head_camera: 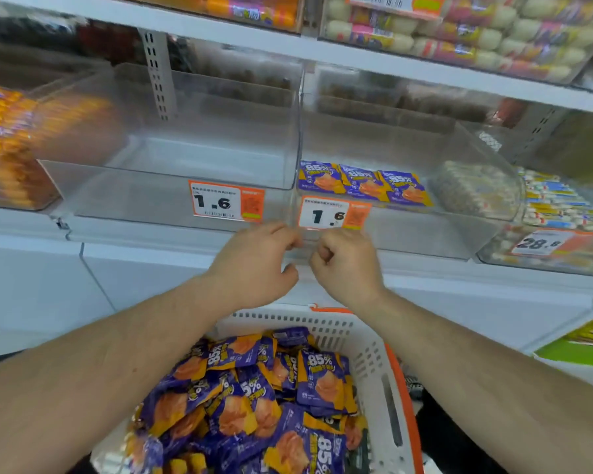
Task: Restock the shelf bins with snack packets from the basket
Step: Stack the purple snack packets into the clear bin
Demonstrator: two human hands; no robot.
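Note:
Purple-and-orange snack packets (pixel 254 398) fill the white basket (pixel 374 367) with an orange rim at the bottom centre. Three of the same packets (pixel 363 183) lie in a row inside the right clear bin (pixel 425 230), behind its 1.6 price tag. The left clear bin (pixel 134 203) holds nothing. My left hand (pixel 257 265) and my right hand (pixel 348 261) hover side by side above the basket, at the front edge where the two bins meet. Both have curled fingers, and I see no packet in either.
Neighbouring bins hold orange sausages (pixel 11 145) on the left and white-wrapped snacks (pixel 558 206) on the right, tagged 28.8. The shelf above (pixel 288 46) carries more stocked bins. A white shelf ledge (pixel 151 265) runs below the bins.

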